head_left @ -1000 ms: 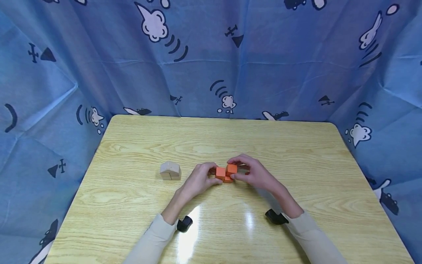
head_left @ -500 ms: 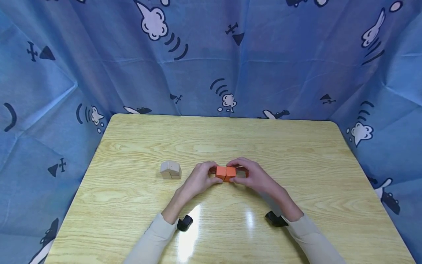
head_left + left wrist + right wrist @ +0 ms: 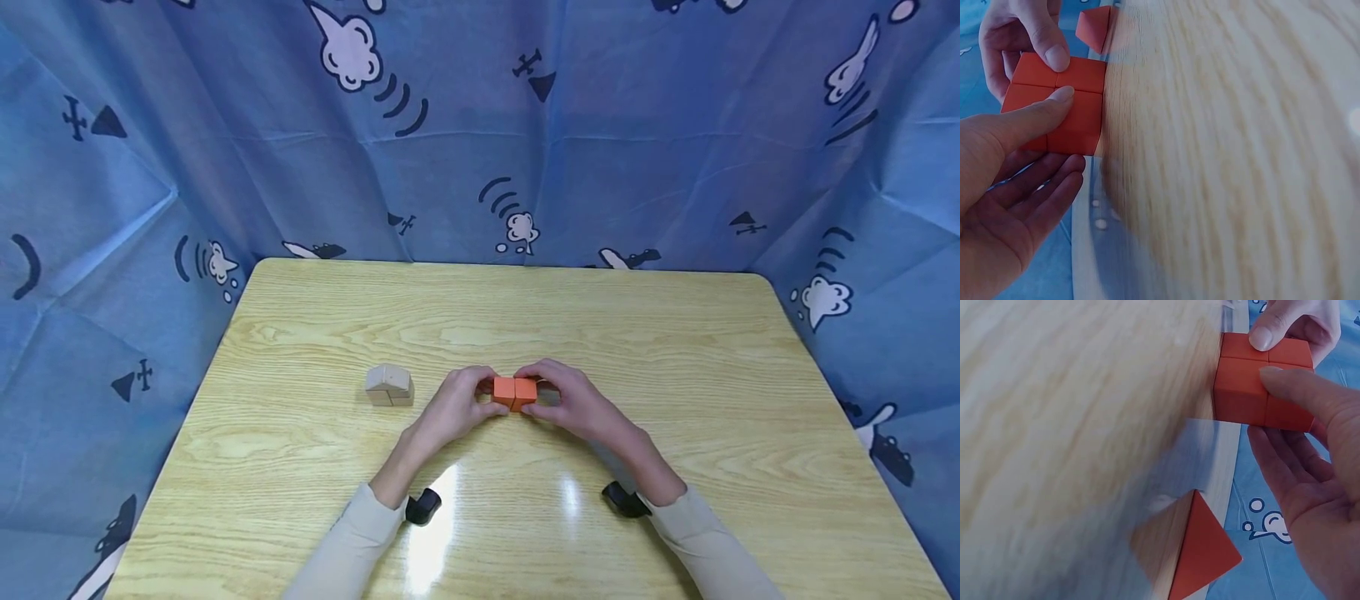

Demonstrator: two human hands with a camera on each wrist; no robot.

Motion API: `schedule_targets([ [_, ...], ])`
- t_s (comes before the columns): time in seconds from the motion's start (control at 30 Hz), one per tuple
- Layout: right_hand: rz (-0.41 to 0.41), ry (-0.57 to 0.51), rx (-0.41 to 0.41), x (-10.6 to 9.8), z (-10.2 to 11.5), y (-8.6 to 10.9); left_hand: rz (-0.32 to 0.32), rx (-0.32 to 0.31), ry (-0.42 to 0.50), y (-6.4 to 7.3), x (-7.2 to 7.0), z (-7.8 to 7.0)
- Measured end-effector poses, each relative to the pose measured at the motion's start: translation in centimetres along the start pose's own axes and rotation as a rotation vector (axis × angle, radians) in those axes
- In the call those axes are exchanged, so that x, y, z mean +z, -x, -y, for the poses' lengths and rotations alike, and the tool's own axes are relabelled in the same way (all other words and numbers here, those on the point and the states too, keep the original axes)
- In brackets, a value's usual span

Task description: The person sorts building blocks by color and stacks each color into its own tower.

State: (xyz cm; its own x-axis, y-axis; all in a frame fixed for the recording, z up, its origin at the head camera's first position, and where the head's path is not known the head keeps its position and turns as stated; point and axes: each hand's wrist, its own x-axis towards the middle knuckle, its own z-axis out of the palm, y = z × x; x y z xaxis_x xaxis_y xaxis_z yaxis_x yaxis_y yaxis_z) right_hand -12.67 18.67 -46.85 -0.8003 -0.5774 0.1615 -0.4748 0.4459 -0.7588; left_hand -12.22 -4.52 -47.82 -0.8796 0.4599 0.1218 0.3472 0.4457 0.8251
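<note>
Several orange cubes [image 3: 1244,390] form a block two wide and two high on the table, their faces flush in both wrist views. My left hand [image 3: 450,408] pinches the left side of this stack, the thumb across its near face near the middle seam. From the other side my right hand [image 3: 581,402] grips the upper right cube [image 3: 526,390], thumb in front and a finger behind. The upper left cube [image 3: 504,390] lies against it. Beside my right hand sits an orange triangular block [image 3: 1207,550] with a bare-wood side, hidden behind that hand in the head view.
A small group of pale wooden blocks [image 3: 390,386] with a peaked top stands left of my left hand. The wood-grain table [image 3: 645,325] stretches around the hands. A blue printed cloth [image 3: 450,108] hangs behind and at both sides.
My right hand has lowered its cube onto the stack, closing the gap to the upper left cube, and the lower cubes are now covered from above. My left hand has stayed nearly still.
</note>
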Motion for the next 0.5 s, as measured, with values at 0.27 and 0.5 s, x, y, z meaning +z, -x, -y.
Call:
schedule_targets([
  [0.27,0.025,0.011,0.008,-0.1,0.1,0.0,-0.002,-0.007,0.017,0.0,0.0,0.0],
  [0.5,0.027,0.037,0.068,-1.5,0.0,1.0,-0.006,0.008,0.017,0.1,0.0,0.0],
])
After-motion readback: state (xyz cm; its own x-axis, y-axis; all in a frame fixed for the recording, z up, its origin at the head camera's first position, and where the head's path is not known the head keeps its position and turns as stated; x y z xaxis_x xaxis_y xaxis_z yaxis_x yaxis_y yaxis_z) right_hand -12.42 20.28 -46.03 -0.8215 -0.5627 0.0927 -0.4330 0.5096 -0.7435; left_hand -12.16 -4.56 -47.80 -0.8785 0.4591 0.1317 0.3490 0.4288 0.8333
